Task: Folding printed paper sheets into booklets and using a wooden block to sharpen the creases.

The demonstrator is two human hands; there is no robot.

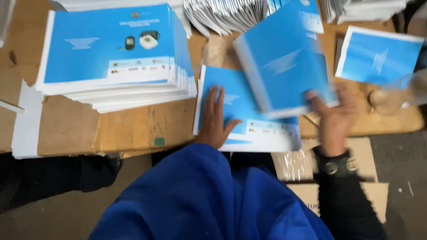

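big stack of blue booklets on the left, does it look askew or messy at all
Yes. The tall stack of blue-and-white booklets on the brown cardboard-covered table is uneven: its lower copies fan out past the top ones along the near and right edges, so the sides are stepped, not flush.

left hand (215, 120) flat on blue booklet (267, 131) | right hand (333, 116) grips blurred booklet (284, 62)

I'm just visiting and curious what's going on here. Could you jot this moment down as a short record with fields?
Setting: brown cardboard work surface
Left hand: lies flat, fingers spread, on a blue booklet
Right hand: grip closed on a raised booklet, blurred by motion
Left side: tall stack of blue booklets
Top edge: fanned white pages
Far right: single blue booklet
Clothing: blue sleeve on left arm, dark sleeve on right
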